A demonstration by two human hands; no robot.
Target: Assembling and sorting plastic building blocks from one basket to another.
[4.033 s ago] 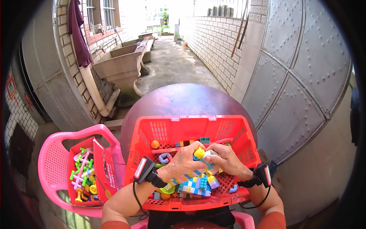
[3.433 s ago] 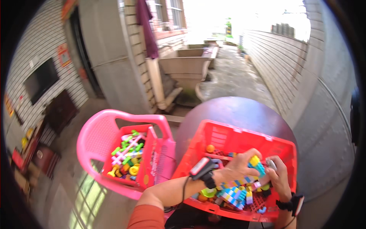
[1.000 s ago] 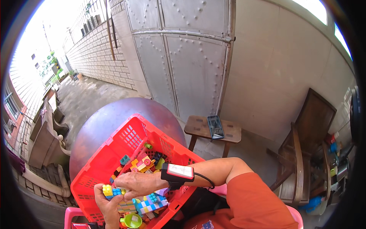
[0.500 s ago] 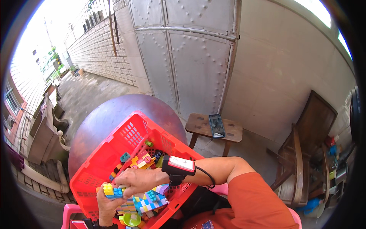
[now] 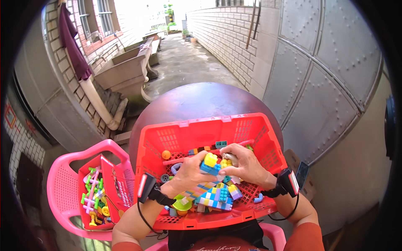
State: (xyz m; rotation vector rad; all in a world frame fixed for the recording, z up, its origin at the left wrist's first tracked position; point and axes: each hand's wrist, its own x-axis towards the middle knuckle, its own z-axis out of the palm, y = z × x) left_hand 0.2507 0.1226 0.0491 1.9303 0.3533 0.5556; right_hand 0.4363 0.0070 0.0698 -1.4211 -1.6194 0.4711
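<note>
Both hands are raised over the red plastic basket (image 5: 162, 133). My left hand (image 5: 188, 175) pinches a small stack of toy building blocks (image 5: 210, 168), blue below with a yellow block on top. Close beside it, the fingers of my right hand (image 5: 248, 166) are curled around a yellow block (image 5: 226, 162); whether it touches the stack I cannot tell. Beneath the hands lies a larger built piece of blue, white and yellow blocks (image 5: 215, 200). A lime-green toy bowl (image 5: 182, 204) and a purple-and-yellow block (image 5: 235, 192) lie around it, with several loose blocks.
The basket stands on a round dark table (image 5: 201, 95). To the left, a pink plastic chair (image 5: 63, 178) carries a red box (image 5: 121, 178) of colourful toy pieces. A wooden stool with a phone (image 5: 302, 172) is at the right, near a grey metal gate (image 5: 312, 79).
The view has swung left, bringing the pink chair and red box into sight. My right hand, earlier over the stack in my left, now shows its fingers curled around a yellow block beside it.
</note>
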